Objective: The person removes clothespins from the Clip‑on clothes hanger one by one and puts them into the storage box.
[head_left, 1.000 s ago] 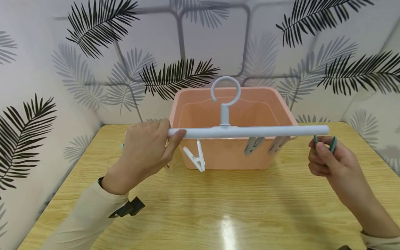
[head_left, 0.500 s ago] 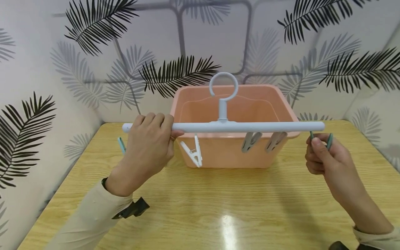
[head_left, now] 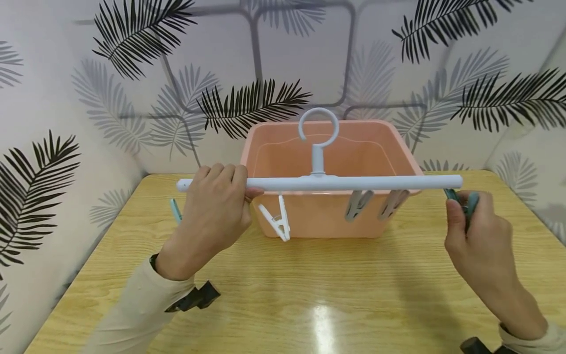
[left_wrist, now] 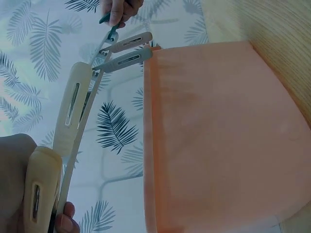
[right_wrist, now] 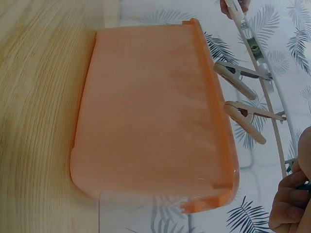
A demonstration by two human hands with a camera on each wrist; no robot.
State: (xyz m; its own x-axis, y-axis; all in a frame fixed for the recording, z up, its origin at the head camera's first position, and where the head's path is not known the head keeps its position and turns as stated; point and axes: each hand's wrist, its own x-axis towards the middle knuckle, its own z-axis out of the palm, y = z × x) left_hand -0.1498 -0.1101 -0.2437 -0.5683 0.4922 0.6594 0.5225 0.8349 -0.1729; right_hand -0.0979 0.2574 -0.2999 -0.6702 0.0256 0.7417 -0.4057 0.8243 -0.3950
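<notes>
A white hanger [head_left: 349, 183] is held up level over the surface. In the head view its long bar crosses in front of the near edge of a pink tub [head_left: 323, 221], and its round hook points up.

The left hand [head_left: 216, 214] is wrapped around the bar near its left end, with the thumb under it. The right hand [head_left: 482, 236] is at the other end. Its thumb and fingers are squeezed together on a green clip [head_left: 473, 201], and the top of that clip reaches the underside of the bar.

More clips hang from the bar. A white clip [head_left: 283, 223] is just beside the left hand, and two grey clips [head_left: 358, 205] are nearer the right hand. A blue-green clip [head_left: 175, 211] peeks out past the left hand.

The tub sits on the wood surface [head_left: 283, 290]. Behind it is a pale wall [head_left: 305, 59] with black and grey leaves.
</notes>
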